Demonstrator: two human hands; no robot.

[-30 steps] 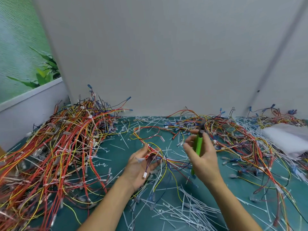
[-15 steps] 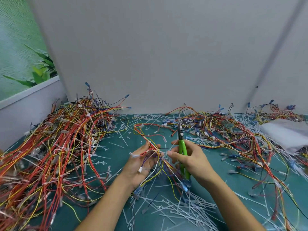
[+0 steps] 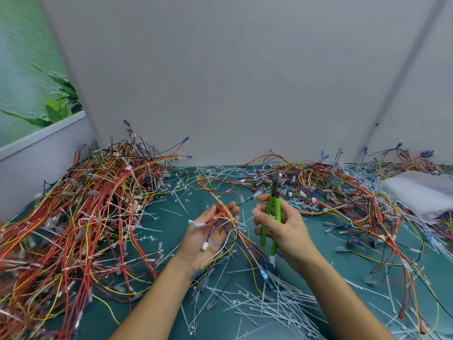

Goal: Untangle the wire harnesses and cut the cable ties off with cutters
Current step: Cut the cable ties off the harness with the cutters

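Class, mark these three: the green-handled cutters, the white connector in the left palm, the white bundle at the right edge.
green-handled cutters (image 3: 277, 211): head view, on one green handle.
white connector (image 3: 205, 246): head view, on its plastic body.
white bundle (image 3: 421, 195): head view, on its top face.

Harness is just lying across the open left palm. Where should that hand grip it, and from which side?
Take the grip on the harness where its red and yellow wires run bunched near the fingertips, curling the left hand up from underneath: the palm faces up beneath it. Toward the wrist the wires fan out loose, a poor hold.
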